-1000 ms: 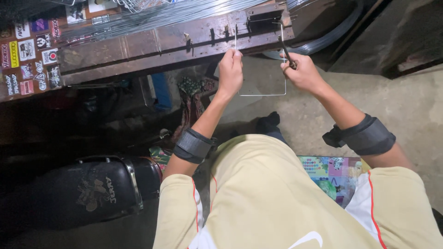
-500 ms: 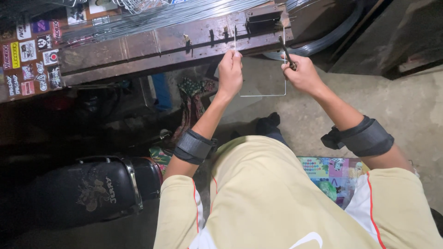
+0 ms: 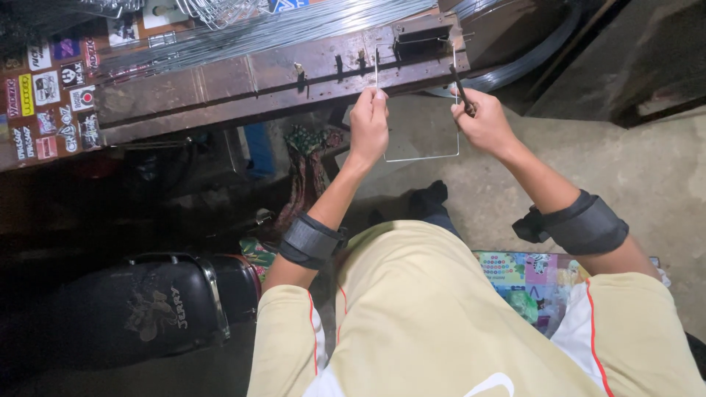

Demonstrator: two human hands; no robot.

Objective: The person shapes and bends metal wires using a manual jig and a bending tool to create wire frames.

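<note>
The person's left hand [image 3: 368, 125] is closed around one upright side of a thin wire frame [image 3: 421, 157], bent into a rectangle, which hangs against the front edge of a rusty metal workbench [image 3: 220, 81]. The right hand [image 3: 484, 125] is clenched on a dark rod-like tool [image 3: 460, 87] whose tip meets the frame's other side near the bench. Bundles of straight wire [image 3: 279, 26] lie on the bench top.

Dim workshop, bare concrete floor [image 3: 632, 169]
</note>
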